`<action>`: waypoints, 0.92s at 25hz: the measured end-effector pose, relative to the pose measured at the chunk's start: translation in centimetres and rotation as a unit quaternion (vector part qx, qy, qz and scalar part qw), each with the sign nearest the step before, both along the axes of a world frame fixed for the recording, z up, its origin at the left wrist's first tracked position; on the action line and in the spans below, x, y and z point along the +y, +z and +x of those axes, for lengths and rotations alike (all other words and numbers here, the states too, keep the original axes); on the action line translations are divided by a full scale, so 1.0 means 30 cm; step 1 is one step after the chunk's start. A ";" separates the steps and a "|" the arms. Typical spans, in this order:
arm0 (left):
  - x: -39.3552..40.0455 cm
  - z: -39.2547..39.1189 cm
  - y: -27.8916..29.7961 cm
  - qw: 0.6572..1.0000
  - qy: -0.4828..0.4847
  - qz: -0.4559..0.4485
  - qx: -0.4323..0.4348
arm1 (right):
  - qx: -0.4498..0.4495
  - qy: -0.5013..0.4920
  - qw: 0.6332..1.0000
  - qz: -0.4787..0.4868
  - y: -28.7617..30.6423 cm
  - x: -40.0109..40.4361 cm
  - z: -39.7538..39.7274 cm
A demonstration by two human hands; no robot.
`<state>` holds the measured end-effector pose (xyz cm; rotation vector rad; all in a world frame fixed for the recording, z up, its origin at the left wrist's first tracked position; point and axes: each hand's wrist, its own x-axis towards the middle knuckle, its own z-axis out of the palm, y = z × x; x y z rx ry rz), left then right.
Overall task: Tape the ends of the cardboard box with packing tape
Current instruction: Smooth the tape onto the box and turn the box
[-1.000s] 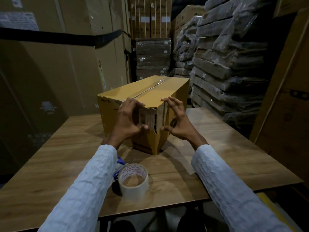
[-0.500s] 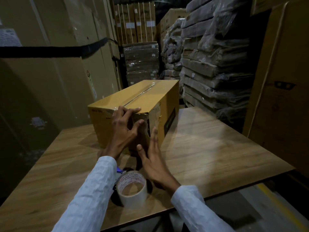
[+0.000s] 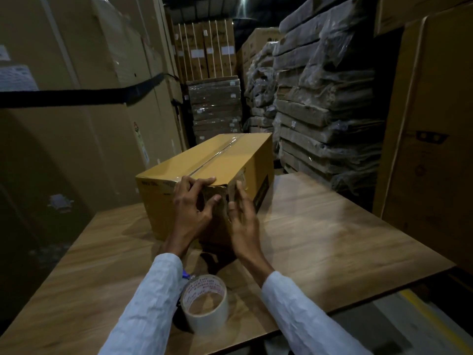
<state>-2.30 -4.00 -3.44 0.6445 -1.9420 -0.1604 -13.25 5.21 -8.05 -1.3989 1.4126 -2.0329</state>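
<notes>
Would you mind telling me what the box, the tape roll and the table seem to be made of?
Box: matte brown cardboard, torn at the near corner; a glossy strip along its top seam looks like clear tape. Tape roll: pale plastic film on a printed, probably cardboard, core. Table: wood-grain top, possibly laminate.

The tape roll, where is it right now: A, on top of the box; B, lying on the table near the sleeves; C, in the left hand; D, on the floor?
B: the tape roll lies on the table between the sleeves, while both hands press the box.
</notes>
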 end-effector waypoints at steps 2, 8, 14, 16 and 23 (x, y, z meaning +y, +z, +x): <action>0.000 -0.003 -0.002 1.000 0.000 0.003 0.004 | -0.140 0.040 0.988 -0.044 -0.011 0.015 -0.019; -0.003 -0.003 -0.006 1.000 -0.006 0.005 0.010 | -0.334 0.242 0.906 -0.100 0.056 0.045 -0.044; 0.009 -0.001 -0.002 1.000 -0.007 0.020 0.008 | -0.230 0.191 0.954 -0.037 0.025 0.046 -0.058; 0.014 0.000 0.000 1.000 -0.003 0.019 0.006 | -0.161 0.108 0.981 -0.015 0.014 0.044 -0.061; 0.012 -0.007 -0.005 1.000 0.009 0.004 0.013 | 0.154 0.085 0.981 0.080 -0.033 0.056 0.028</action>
